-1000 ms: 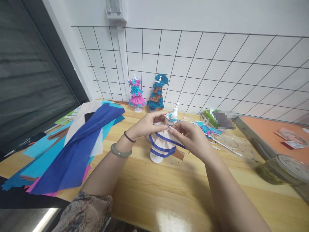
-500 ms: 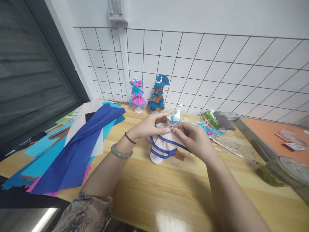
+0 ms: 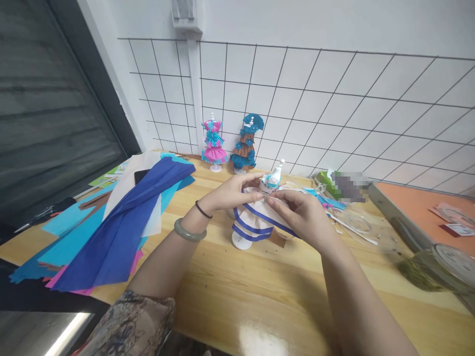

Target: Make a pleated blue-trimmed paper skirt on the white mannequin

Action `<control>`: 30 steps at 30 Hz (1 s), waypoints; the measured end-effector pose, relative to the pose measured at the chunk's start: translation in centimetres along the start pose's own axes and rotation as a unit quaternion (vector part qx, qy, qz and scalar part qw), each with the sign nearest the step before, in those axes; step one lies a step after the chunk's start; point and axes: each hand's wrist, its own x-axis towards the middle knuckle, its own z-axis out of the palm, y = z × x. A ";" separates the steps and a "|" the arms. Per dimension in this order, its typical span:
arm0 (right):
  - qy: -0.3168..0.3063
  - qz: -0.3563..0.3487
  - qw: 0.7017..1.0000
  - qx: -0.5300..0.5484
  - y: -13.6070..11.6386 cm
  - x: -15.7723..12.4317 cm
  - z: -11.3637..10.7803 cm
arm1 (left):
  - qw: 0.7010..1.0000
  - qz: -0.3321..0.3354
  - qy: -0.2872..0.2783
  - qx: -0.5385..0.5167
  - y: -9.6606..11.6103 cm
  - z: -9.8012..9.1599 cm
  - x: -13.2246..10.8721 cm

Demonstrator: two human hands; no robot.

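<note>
A small white dress form (image 3: 275,176) leans to the right on its round base, with light blue trim on its top. Around it hangs a pale pleated paper skirt (image 3: 248,220) edged with dark blue bands. My left hand (image 3: 243,191) pinches the skirt's upper edge at the waist from the left. Close by, my right hand (image 3: 299,210) has thumb and fingers pressed together on the pale paper at the waist. The fingertips of both hands nearly meet there and hide the exact spot they grip.
Blue, white and pink paper sheets (image 3: 122,222) pile at left, near dark-handled scissors (image 3: 46,213). Two dressed mini forms, pink (image 3: 215,143) and teal-brown (image 3: 247,146), stand by the wall grid. At right lie ribbon scraps (image 3: 352,225), a green packet (image 3: 323,182), a ribbon spool (image 3: 438,267) and an orange board (image 3: 415,200).
The whole view has shifted slightly, so things appear a little further right. Both hands stay at the skirt's waist with almost the same grip.
</note>
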 end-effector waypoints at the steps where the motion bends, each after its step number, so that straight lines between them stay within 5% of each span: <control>1: 0.003 -0.002 1.000 0.000 0.0 0.0 0.0 | 1.000 0.001 -0.002 0.005 0.1 0.0 0.0; 30: 0.088 -0.025 0.995 -0.042 -0.5 -0.1 0.9 | 0.998 -0.009 0.045 -0.039 -0.3 0.5 0.3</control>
